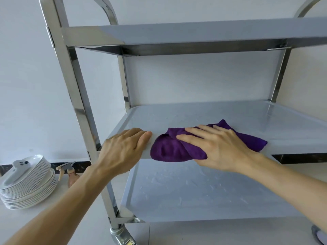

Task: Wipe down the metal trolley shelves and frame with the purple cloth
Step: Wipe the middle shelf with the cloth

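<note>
- Forearms are reaching in from the bottom corners as I am working the middle shelf (203,112) of the trolley (74,82).
- My right hand (217,147) is pressing the cloth (169,149) flat under straight fingers, bunched over the shelf's front lip.
- My left hand (123,147) is bracing on that same lip just beside the cloth, fingers straight, gripping nothing.
- I am judging this a mid-shelf wipe; the next stroke calls for steady downward pressure, sweeping along the raised rim.
- Open shelf is lying to the right and rear; the top shelf (194,32) is limiting lift overhead.
- Plates (28,181) and a spray bottle (70,175) are standing well apart, left.
</note>
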{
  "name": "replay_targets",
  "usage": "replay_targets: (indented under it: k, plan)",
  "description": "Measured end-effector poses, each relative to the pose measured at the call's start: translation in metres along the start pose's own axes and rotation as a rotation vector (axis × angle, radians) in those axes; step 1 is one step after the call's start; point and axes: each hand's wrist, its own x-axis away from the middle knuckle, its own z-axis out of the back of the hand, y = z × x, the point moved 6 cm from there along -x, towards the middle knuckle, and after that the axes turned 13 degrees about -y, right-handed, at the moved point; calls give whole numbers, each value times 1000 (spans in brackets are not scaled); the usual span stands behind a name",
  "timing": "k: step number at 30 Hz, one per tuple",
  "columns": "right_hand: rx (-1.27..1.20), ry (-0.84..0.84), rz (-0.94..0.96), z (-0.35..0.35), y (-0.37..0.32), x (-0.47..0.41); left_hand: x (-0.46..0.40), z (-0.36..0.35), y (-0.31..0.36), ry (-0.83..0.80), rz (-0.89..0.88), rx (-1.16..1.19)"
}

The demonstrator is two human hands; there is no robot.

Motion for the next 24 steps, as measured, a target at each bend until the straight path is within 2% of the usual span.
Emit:
replay_targets:
  k: [6, 9, 16, 20, 24]
  plan:
    - [27, -22, -105, -7, 90, 78, -3, -3, -5, -5, 31, 45]
    - [41, -13, -133, -11, 108, 95, -4, -3, -2, -18, 31, 62]
    - [54, -29, -188, -6, 67, 57, -8, -4, 4, -40, 20, 57]
    - [-46, -162, -233, -5, 33, 24, -9, -4, 5, -58, 26, 68]
    - [-135, -130, -255, -4, 5, -1, -8, -3, 6, -67, 10, 78]
